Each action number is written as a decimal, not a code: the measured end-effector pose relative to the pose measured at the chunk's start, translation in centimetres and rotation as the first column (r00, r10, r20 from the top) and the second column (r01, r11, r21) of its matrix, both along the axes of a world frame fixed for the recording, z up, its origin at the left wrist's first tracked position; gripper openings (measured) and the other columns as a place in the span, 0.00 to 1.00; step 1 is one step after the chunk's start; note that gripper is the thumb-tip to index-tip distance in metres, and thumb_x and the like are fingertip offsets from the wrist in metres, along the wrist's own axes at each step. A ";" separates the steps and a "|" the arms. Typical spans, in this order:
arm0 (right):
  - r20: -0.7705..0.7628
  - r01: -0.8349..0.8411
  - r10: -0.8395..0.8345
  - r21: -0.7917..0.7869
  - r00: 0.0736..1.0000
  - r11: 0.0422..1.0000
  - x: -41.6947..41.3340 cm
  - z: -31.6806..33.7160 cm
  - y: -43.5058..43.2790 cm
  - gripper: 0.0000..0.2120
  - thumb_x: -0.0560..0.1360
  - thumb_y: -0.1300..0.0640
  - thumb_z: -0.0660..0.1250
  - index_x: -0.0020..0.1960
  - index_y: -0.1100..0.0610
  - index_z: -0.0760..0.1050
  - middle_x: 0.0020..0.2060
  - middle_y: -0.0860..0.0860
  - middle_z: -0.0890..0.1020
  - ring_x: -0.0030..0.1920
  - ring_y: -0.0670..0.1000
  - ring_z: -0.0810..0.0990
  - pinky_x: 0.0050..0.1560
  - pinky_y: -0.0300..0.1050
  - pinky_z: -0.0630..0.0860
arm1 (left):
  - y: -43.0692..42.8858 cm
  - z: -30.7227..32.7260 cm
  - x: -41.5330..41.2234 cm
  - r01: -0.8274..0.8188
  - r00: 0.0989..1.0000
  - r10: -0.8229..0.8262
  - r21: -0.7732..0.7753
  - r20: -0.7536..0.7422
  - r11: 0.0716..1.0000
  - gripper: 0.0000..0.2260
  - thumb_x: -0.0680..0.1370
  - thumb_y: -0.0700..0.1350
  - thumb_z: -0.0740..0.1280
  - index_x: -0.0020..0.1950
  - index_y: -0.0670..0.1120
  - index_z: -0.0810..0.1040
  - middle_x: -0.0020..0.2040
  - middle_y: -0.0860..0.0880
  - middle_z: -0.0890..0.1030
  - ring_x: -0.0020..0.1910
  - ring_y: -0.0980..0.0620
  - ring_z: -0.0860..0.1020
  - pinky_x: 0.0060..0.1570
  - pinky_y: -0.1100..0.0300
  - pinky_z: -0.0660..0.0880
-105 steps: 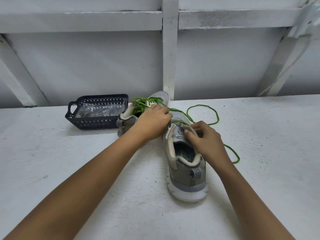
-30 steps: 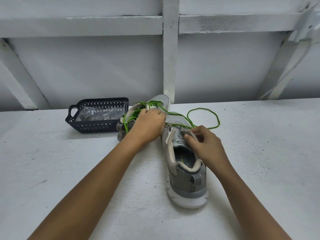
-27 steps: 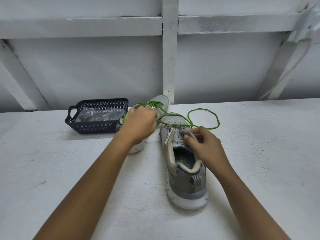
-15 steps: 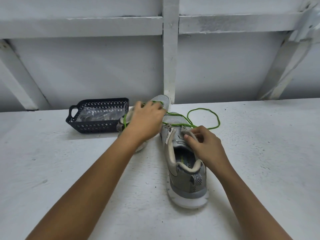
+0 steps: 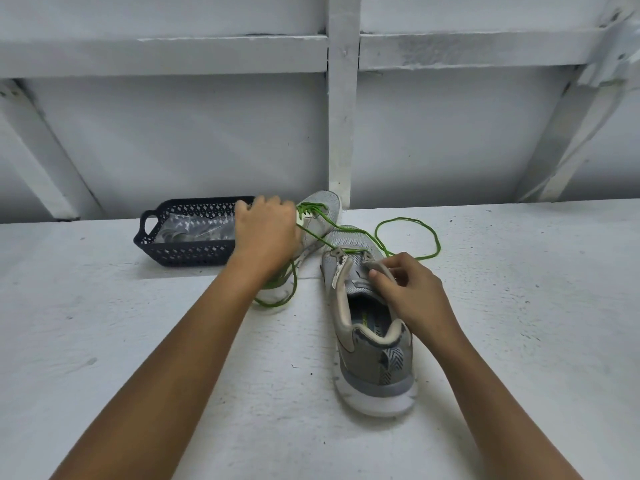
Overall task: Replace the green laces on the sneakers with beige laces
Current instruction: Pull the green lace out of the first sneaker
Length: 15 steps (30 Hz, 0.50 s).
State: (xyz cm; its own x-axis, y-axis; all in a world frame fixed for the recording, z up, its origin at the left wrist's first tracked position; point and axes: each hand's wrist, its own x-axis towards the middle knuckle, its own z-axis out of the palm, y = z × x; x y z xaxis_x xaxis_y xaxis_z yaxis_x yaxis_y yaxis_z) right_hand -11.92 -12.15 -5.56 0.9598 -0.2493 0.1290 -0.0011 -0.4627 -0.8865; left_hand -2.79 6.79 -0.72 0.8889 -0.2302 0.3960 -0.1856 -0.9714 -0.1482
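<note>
A grey mesh sneaker with a white sole (image 5: pixel 374 358) sits on the white worktop (image 5: pixel 138 341), heel toward the viewer. The right hand (image 5: pixel 408 289) pinches the edge of its upper beside the tongue between thumb and fingertips. A thin green lace (image 5: pixel 410 219) runs from its lowest eyelets, loops on the worktop to the right, and stretches left to the left hand (image 5: pixel 266 233), which curls closed on it above the second grey sneaker (image 5: pixel 325 206). More green loops hang beneath that wrist. A dark blue perforated plastic basket (image 5: pixel 187 251) holding a clear plastic bag (image 5: pixel 194 226) stands just left.
</note>
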 end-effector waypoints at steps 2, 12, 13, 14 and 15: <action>0.005 -0.003 0.003 -0.005 1.000 1.000 0.0 0.0 0.0 0.06 0.74 0.52 0.68 0.49 0.51 0.77 0.43 0.44 0.80 0.43 0.37 0.77 0.35 0.28 0.69 | 0.1 0.2 -0.4 -0.024 0.999 0.024 -0.001 0.029 1.000 0.09 0.79 0.43 0.57 0.54 0.42 0.73 0.52 0.44 0.77 0.53 0.44 0.74 0.53 0.50 0.65; -0.004 0.004 -0.004 -0.002 1.000 1.000 0.0 0.0 0.0 0.06 0.74 0.51 0.68 0.49 0.51 0.77 0.42 0.44 0.80 0.42 0.36 0.76 0.33 0.26 0.69 | -4.3 -4.0 -0.7 -0.046 0.938 -0.149 -0.540 -0.312 0.840 0.16 0.80 0.49 0.60 0.41 0.38 0.78 0.36 0.42 0.76 0.45 0.41 0.77 0.39 0.55 0.67; -0.004 0.004 -0.004 0.000 1.000 1.000 0.0 0.0 0.1 0.06 0.74 0.51 0.68 0.50 0.51 0.77 0.42 0.44 0.80 0.42 0.36 0.76 0.33 0.26 0.69 | -4.3 -4.4 -0.5 -0.068 0.945 -0.139 -0.593 -0.296 0.802 0.16 0.80 0.49 0.61 0.39 0.40 0.77 0.34 0.44 0.75 0.45 0.41 0.77 0.37 0.56 0.66; -0.003 0.005 -0.005 0.001 1.000 1.000 0.0 0.0 0.0 0.06 0.74 0.51 0.68 0.49 0.51 0.77 0.42 0.44 0.80 0.42 0.36 0.76 0.33 0.26 0.69 | -4.3 -4.7 -0.3 -0.085 0.950 -0.132 -0.641 -0.283 0.762 0.15 0.79 0.49 0.62 0.38 0.41 0.78 0.33 0.45 0.75 0.45 0.42 0.77 0.37 0.57 0.65; -0.002 0.004 -0.004 0.003 1.000 1.000 -0.1 0.0 0.0 0.06 0.74 0.52 0.68 0.49 0.51 0.77 0.42 0.44 0.80 0.42 0.37 0.76 0.33 0.25 0.69 | -4.4 -4.9 -0.3 -0.096 0.956 -0.128 -0.692 -0.265 0.716 0.13 0.79 0.49 0.63 0.40 0.42 0.80 0.35 0.45 0.78 0.46 0.43 0.78 0.37 0.57 0.66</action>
